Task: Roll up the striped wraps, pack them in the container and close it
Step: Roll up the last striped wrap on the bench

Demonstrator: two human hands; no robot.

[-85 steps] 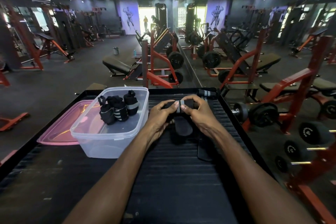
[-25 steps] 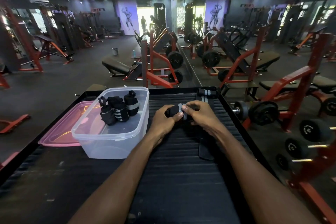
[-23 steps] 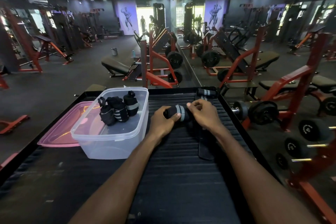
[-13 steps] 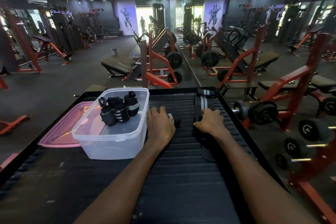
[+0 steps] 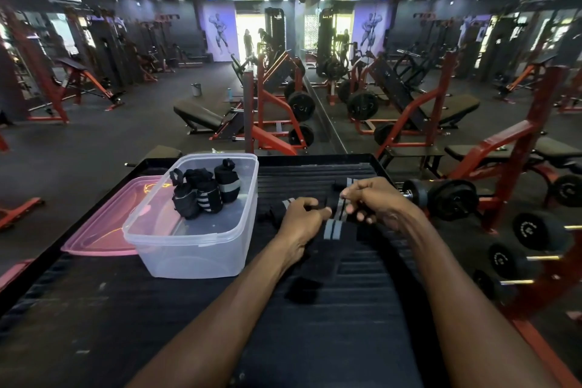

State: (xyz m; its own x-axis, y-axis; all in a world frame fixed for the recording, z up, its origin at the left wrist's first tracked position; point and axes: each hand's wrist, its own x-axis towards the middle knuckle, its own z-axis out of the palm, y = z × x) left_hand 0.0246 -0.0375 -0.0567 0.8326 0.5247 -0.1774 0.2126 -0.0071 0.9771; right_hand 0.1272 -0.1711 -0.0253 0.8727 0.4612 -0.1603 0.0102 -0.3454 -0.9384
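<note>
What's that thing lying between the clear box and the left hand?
In the head view, a rolled striped wrap lies on the black table between the clear box and the left hand.

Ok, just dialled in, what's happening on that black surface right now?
A person is working on a flat striped wrap laid out on the black table. The left hand and right hand both pinch its far end, apparently starting to roll it. Three rolled wraps stand in the clear container. Another roll lies on the table beside the left hand. The pink lid lies off, left of the container.
</note>
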